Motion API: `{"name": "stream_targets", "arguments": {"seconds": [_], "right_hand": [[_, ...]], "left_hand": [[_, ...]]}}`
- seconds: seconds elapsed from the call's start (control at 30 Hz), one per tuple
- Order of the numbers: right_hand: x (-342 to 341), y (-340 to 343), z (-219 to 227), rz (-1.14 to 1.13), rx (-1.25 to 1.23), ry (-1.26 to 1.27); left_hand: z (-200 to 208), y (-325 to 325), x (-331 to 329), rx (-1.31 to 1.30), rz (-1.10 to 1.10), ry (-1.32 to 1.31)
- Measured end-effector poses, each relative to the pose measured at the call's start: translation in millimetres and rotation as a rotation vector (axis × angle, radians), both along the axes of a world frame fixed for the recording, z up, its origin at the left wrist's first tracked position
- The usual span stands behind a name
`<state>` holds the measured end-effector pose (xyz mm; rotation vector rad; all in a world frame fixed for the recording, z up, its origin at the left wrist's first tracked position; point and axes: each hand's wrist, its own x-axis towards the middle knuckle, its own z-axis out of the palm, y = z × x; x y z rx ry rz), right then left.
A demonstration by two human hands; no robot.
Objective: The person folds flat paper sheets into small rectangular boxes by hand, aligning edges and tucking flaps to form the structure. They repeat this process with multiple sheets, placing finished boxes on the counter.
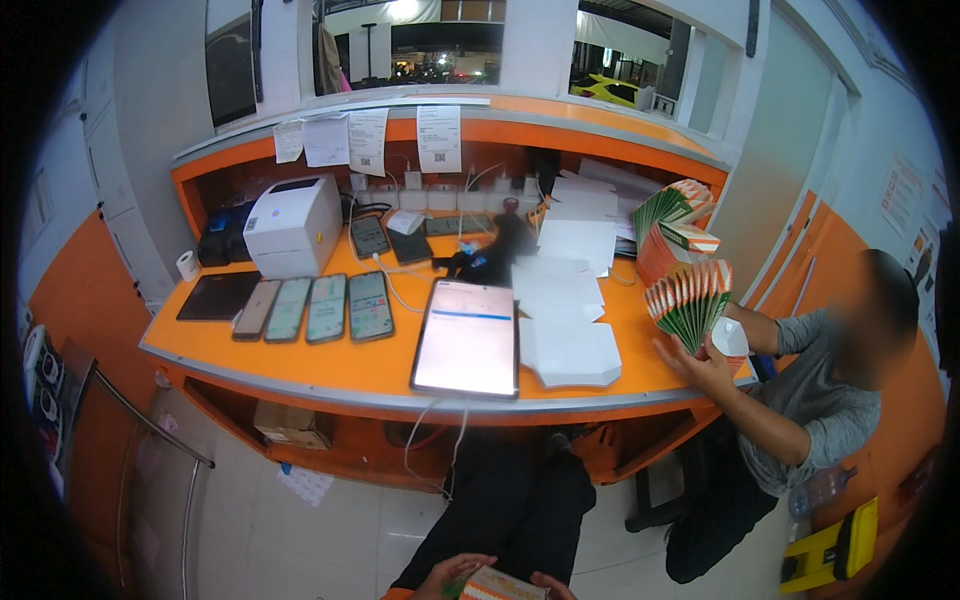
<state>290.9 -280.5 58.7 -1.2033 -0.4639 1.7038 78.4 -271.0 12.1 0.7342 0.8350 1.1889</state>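
Note:
Low in my lap, at the lower edge of the view, is a small white, orange and green cardboard box (503, 585), cut off by the frame. My left hand (455, 575) is closed on its left side. Against its right side rests my right hand (552, 587), with curled fingers that show only in part. Ahead on the orange desk (390, 372) lie a tablet (466, 340) with a lit screen and a stack of flat white box blanks (570, 350).
At the right a seated person (820, 380) holds a fan of folded printed cartons (690, 305). Several phones (326, 308) lie left of the tablet, before a white label printer (293, 225). Cables (455, 455) hang off the desk's front edge. A metal rail (190, 500) stands at the left.

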Motion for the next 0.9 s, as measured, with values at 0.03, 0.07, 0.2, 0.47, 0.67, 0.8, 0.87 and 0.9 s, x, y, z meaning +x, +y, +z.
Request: {"name": "stream_targets", "arguments": {"seconds": [0.03, 0.07, 0.2, 0.47, 0.67, 0.8, 0.87, 0.9], "right_hand": [[0, 6, 5, -0.026, 0.043, -0.004], [1, 13, 11, -0.052, 0.087, -0.010], [6, 40, 36, 0.096, 0.320, -0.309], [-13, 77, 34, 0.153, 0.625, -0.381], [-15, 73, 64, 0.271, 0.727, -0.655], [-15, 77, 74, 0.354, 0.776, -0.774], [-17, 78, 72, 0.342, 0.757, -0.750], [-18, 78, 69, 0.314, 0.749, -0.752]], "left_hand": [[6, 7, 3, 0.057, 0.049, 0.040], [11, 14, 11, -0.074, 0.208, 0.174], [37, 18, 23, 0.069, 0.434, 0.442], [68, 38, 32, 0.521, -0.047, 0.851], [46, 49, 40, 0.492, -0.016, 0.852], [27, 54, 35, 0.427, 0.087, 0.844], [21, 57, 33, 0.401, 0.130, 0.845], [19, 58, 33, 0.388, 0.153, 0.847]]}}
